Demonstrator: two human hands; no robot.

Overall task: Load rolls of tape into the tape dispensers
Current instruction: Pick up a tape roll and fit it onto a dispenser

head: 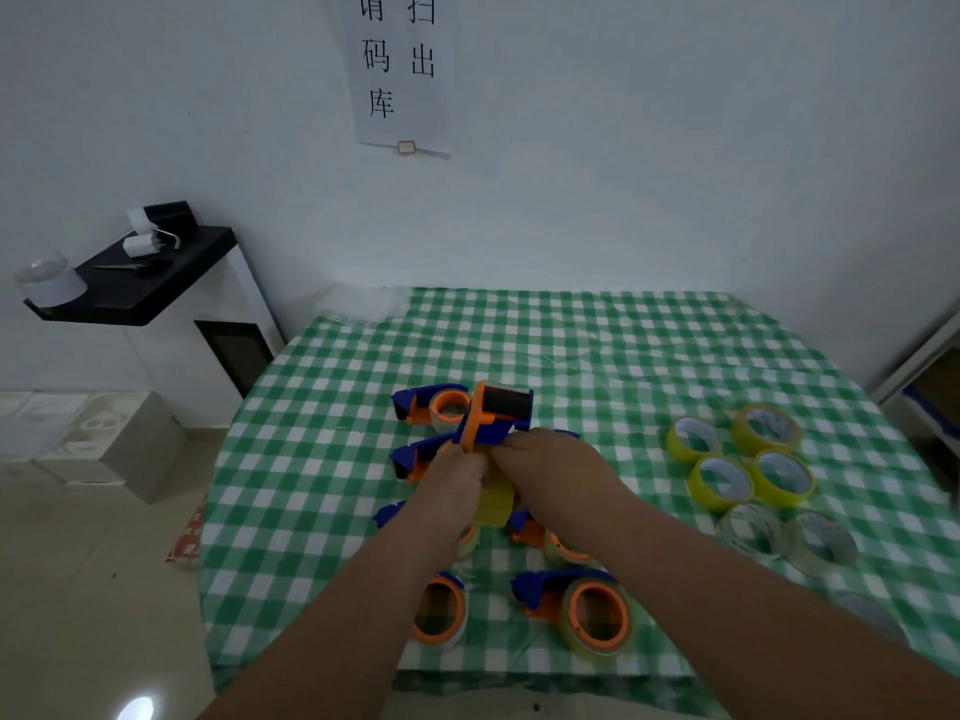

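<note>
Above the green checked table [597, 345] I hold a blue and orange tape dispenser [493, 415], tilted, its dark roller end pointing away from me. My left hand [454, 475] grips its orange side from the left. My right hand [550, 467] grips its blue body from the right. A yellow tape roll [496, 498] shows just under and between both hands; whether it sits on the dispenser's hub is hidden. Several loaded dispensers lie on the table, one at the back [434, 405] and one at the front [582, 608].
Loose rolls lie at the right: several yellow ones [722, 483] and two clear ones [821, 545]. A black shelf [140, 283] with small items hangs on the left wall. A paper sign [402, 70] is on the wall behind. Grey boxes [104, 444] stand on the floor.
</note>
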